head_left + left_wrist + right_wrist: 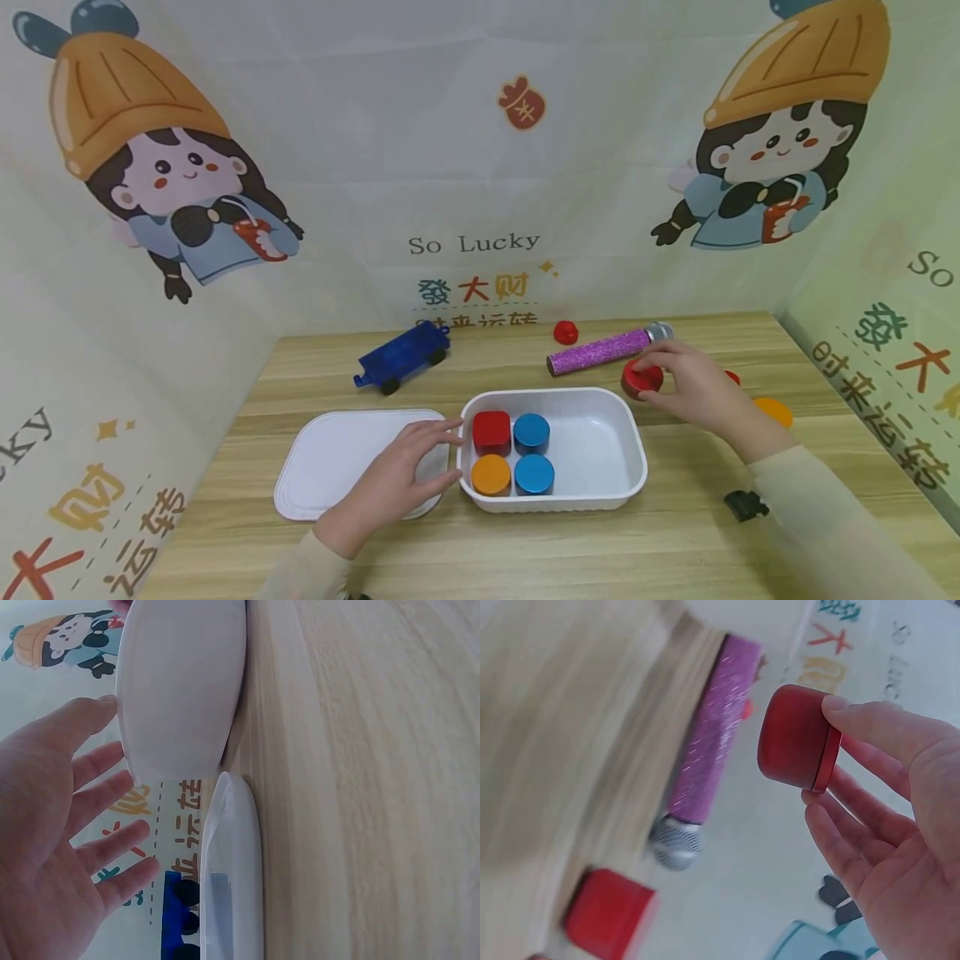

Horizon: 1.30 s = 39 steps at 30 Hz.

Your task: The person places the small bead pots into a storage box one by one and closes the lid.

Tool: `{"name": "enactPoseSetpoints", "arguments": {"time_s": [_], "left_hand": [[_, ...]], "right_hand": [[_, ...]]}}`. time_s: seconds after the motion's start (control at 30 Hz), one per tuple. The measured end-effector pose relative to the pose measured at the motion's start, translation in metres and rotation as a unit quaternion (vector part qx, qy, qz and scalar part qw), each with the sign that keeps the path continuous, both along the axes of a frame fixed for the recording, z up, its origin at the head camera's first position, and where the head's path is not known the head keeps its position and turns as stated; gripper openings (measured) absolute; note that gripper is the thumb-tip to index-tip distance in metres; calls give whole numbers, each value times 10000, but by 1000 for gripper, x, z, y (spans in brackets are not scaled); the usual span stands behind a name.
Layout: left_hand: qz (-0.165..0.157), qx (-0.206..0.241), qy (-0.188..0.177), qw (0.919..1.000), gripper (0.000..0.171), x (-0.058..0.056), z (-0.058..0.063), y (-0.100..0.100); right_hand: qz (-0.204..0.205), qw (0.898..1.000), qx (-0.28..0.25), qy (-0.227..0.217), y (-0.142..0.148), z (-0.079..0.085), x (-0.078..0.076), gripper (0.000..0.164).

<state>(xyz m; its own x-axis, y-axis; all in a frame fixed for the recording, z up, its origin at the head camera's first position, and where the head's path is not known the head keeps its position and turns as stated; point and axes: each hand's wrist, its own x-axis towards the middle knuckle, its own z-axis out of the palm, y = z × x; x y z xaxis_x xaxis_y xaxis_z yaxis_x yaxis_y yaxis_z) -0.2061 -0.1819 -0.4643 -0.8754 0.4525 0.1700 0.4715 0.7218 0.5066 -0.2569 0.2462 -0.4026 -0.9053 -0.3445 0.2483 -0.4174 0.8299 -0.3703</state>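
Observation:
My right hand (690, 385) pinches a small round red tin (641, 381) between thumb and fingers; in the right wrist view the tin (799, 739) is held off the table. A white rectangular box (600, 450) stands in the middle, to the left of that hand. Inside, on its left side, are a squarish red tin (492, 432), two blue tins (532, 433) and an orange tin (491, 473). My left hand (401, 475) is at the box's left end, fingers spread and loosely extended. Its thumb appears to touch the rim in the left wrist view.
A white lid (337, 458) lies left of the box, partly under the left forearm's line. Behind are a blue toy wagon (402, 358), a glittery purple microphone (600, 350) and a small red object (566, 332). An orange tin (774, 411), another red tin (609, 913) and a black item (746, 505) are at right.

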Motion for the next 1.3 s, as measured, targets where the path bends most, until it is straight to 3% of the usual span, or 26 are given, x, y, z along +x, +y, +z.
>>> {"name": "enactPoseSetpoints", "arguments": {"time_s": [0.17,0.33,0.6,0.9,1.3], "left_hand": [[-13,-28,52,10000,36,-1,-1,0],[-36,-15,71,10000,37,-1,-1,0],[-42,14,92,9999,36,-2,-2,1],[-32,53,36,10000,38,-1,-3,1],[15,23,65,10000,37,-1,-2,1]], "right_hand": [[220,9997,-68,-11,-17,10,9,34],[572,9983,76,40,-35,8,13,36],[962,9951,83,-206,-61,-11,10,36],[1117,9917,178,-607,-75,-35,3,31],[1210,9895,190,-769,-80,-43,3,32]]}}
